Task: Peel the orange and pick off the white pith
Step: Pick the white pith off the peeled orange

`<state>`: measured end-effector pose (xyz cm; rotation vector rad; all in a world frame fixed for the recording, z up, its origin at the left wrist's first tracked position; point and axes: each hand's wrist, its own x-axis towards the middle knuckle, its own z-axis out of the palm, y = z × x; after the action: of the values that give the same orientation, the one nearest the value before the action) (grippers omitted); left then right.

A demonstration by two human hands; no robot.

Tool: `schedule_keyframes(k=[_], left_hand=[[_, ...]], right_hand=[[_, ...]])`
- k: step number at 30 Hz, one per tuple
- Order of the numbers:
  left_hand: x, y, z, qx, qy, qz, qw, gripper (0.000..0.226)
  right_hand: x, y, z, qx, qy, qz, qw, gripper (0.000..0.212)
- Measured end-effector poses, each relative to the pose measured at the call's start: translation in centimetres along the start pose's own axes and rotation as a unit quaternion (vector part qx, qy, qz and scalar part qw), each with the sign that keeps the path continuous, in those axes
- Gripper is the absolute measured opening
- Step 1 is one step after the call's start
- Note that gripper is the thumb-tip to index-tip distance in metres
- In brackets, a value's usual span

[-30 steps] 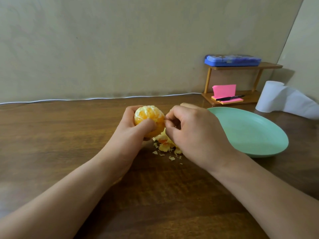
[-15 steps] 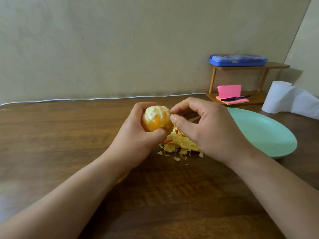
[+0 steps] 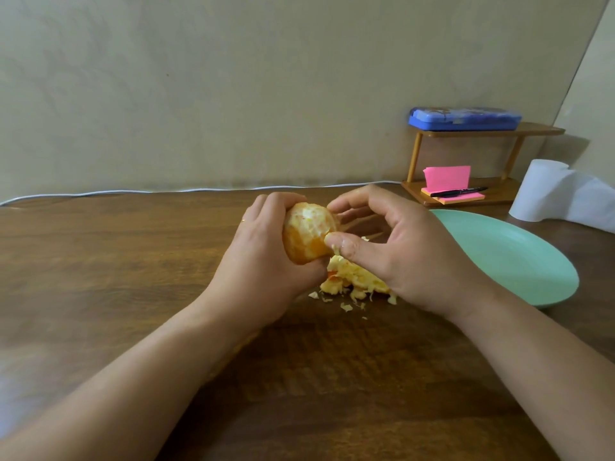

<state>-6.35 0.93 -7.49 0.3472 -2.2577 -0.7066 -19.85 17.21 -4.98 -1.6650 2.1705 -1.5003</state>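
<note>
My left hand [image 3: 263, 261] grips a peeled orange [image 3: 307, 231] a little above the wooden table, with patches of white pith still on its top. My right hand [image 3: 399, 247] is beside it on the right: the thumb tip presses the orange's right side and a thin strand of pith hangs under that thumb, while the other fingers curl apart above. A heap of peel and pith scraps [image 3: 352, 281] lies on the table just below both hands, partly hidden by my right palm.
A mint green plate [image 3: 519, 261] sits right of my right hand. Behind it stands a small wooden shelf [image 3: 479, 131] with a blue case, pink sticky notes and a pen. A white paper roll [image 3: 545, 191] is at far right. A white cable runs along the wall.
My right hand came off the scrap heap and up to the orange's right side, thumb now on the fruit. My left hand turned the orange slightly. The view shifted a little left.
</note>
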Motion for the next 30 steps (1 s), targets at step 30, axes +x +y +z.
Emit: schedule_keyframes(k=[30], left_hand=[[1.0, -0.5, -3.3, 0.005, -0.287, -0.043, 0.957, 0.078]], right_hand=[[0.2, 0.1, -1.4, -0.18, -0.094, -0.106, 0.973, 0.016]])
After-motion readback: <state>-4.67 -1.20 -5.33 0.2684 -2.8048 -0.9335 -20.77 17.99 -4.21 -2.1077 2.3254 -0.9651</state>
